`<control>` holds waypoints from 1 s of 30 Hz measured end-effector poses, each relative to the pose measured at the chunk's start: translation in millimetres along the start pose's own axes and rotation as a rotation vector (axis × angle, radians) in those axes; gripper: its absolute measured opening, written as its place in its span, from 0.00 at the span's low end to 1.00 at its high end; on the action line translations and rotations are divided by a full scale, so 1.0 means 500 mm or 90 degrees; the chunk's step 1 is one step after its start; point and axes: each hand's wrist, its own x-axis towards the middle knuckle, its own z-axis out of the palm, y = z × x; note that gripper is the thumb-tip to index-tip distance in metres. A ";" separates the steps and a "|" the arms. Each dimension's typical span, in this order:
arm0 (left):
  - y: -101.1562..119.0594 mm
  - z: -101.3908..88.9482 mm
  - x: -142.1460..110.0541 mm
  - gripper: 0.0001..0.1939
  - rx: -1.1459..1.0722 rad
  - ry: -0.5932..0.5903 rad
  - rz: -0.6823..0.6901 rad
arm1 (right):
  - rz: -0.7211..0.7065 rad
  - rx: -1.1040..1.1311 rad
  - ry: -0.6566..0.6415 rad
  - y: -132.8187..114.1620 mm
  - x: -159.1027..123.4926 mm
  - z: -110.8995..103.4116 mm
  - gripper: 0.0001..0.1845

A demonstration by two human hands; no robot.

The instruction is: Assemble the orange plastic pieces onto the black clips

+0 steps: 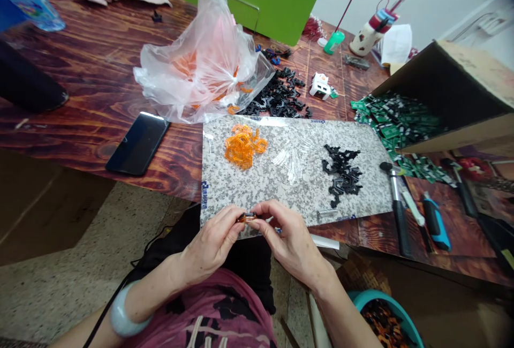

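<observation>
Between the fingertips of my left hand (pixel 220 234) and my right hand (pixel 286 234) is a small orange and black plastic part (pixel 247 218), pinched from both sides just above the near edge of a speckled stone slab (pixel 257 190). My fingers cover its ends. On the slab lie a heap of translucent orange plastic pieces (pixel 242 147), a spread of thin clear or silvery strips (pixel 295 160) and a pile of black plastic pieces (pixel 341 174). A small clear tube-like piece (pixel 327 212) rests near the slab's front edge, to the right of my hands.
A phone (pixel 137 143) lies left of the slab. Behind stand a plastic bag (pixel 204 64) and more black pieces (pixel 281 93). Rightward are a cardboard box (pixel 453 85) spilling green circuit boards (pixel 393 123), a hammer (pixel 397 209) and a blue-black tool (pixel 436 222). A teal bucket (pixel 405 305) sits below.
</observation>
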 end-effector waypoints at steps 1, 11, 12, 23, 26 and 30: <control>0.001 0.000 0.000 0.10 0.001 0.000 0.001 | -0.003 -0.004 -0.001 -0.001 0.000 -0.001 0.04; -0.005 0.001 -0.001 0.10 0.001 0.006 0.029 | -0.014 -0.013 -0.005 0.000 -0.001 -0.005 0.04; -0.005 0.000 0.000 0.10 0.000 0.004 0.029 | -0.013 -0.013 -0.006 -0.001 0.000 -0.006 0.04; -0.006 -0.001 0.000 0.11 0.002 -0.005 0.029 | -0.009 -0.007 -0.019 0.000 0.001 -0.007 0.05; -0.006 -0.001 -0.001 0.10 0.009 -0.006 0.027 | -0.013 -0.012 -0.021 0.001 0.000 -0.006 0.05; -0.004 -0.001 -0.002 0.10 0.023 -0.004 0.022 | -0.022 -0.018 -0.023 -0.001 -0.003 -0.004 0.04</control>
